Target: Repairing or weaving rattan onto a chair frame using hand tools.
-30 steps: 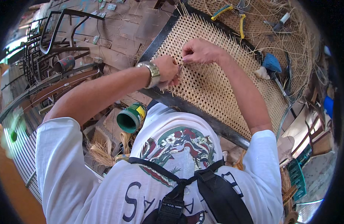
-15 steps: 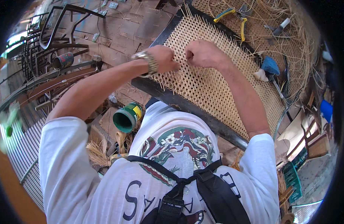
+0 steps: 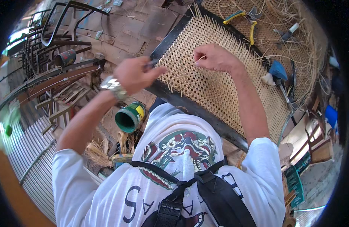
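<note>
A woven cane panel (image 3: 220, 81) in a dark frame (image 3: 199, 109) lies in front of me. My left hand (image 3: 134, 73), with a metal watch on the wrist, grips a small dark tool at the panel's near left edge. My right hand (image 3: 216, 56) rests on the weave and pinches a thin cane strand (image 3: 200, 59) between finger and thumb. The tool's tip is hidden between my fingers.
A green tin can (image 3: 129, 116) lies on its side below my left hand. Yellow-handled pliers (image 3: 244, 19), a blue object (image 3: 277, 70) and loose cane strands lie at the far right. Dark metal chair frames (image 3: 57, 34) stand at the left, and dry fibre bundles (image 3: 102, 149) lie near my chest.
My left hand has moved left, off the weave to the panel's edge. My right hand stayed on the weave holding the strand. The view has shifted slightly.
</note>
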### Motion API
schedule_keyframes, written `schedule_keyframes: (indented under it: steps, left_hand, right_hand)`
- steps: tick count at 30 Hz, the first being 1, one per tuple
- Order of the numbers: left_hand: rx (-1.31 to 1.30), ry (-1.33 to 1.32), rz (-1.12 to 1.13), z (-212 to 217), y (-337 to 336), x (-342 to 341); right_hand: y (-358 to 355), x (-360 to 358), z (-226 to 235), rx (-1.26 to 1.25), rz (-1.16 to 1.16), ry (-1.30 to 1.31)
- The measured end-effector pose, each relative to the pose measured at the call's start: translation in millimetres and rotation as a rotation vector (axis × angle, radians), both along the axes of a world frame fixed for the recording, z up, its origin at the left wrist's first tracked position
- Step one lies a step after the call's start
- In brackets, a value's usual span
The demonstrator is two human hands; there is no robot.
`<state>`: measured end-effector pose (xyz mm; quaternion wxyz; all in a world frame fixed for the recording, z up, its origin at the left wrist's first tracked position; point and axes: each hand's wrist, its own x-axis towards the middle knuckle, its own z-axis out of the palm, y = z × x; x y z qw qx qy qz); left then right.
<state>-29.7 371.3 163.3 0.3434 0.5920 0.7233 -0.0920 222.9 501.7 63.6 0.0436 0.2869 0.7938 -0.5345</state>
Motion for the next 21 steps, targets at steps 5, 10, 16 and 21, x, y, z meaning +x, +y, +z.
schedule_keyframes:
  steps: [5, 10, 16, 21]
  left_hand:
    - [0.444, -0.048, -0.210, -50.4, 19.5, 71.3]
    - [0.010, 0.046, -0.133, -52.5, 31.8, 79.5]
    - [0.079, -0.041, -0.275, -32.7, 19.3, 44.2]
    - [0.040, -0.169, -0.120, 8.5, -18.1, -15.3]
  right_hand:
    - [-11.7, 5.2, -4.4, 0.051, -0.070, 0.046]
    - [-19.1, 5.6, -3.7, 0.163, -0.092, 0.050]
    - [-22.3, 11.2, -9.6, 0.244, -0.067, 0.177]
    - [-31.6, -6.2, -2.1, 0.292, -0.127, 0.344]
